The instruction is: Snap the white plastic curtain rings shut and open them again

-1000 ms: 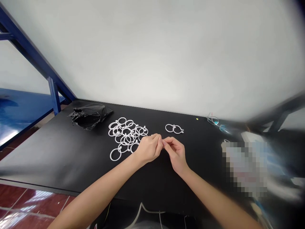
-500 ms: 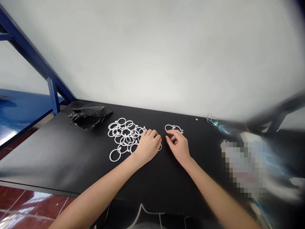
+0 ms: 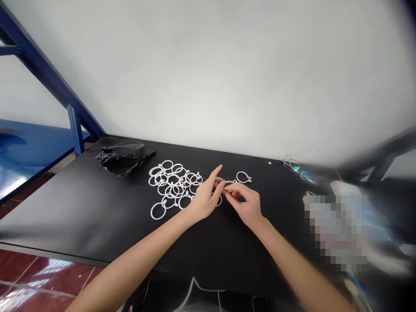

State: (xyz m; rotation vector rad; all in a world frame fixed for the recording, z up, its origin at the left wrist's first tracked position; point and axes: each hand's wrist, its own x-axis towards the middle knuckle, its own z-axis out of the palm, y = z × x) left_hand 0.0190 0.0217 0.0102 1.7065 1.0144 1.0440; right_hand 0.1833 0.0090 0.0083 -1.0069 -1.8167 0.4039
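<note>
My left hand (image 3: 206,197) is over the right edge of a pile of white curtain rings (image 3: 173,178), index finger stretched out, thumb and other fingers closed on the near side of a white curtain ring (image 3: 230,182). Facing it, my right hand (image 3: 245,201) pinches the same ring between thumb and fingertips. Fingers hide most of that ring. Another curtain ring (image 3: 243,177) with a small eyelet lies just beyond my right hand. Part of one more ring (image 3: 219,201) shows beneath my left hand.
A torn black plastic bag (image 3: 125,157) lies at the back left of the black table (image 3: 87,203). Eyeglasses (image 3: 294,167) rest at the back right, near a blurred, pixelated item (image 3: 338,234). A blue metal frame (image 3: 76,130) stands at the left; a pale wall rises behind.
My two hands have come together. One of the two rings beyond my right hand has moved left and nearer, between my fingers. My left index finger has lifted and straightened.
</note>
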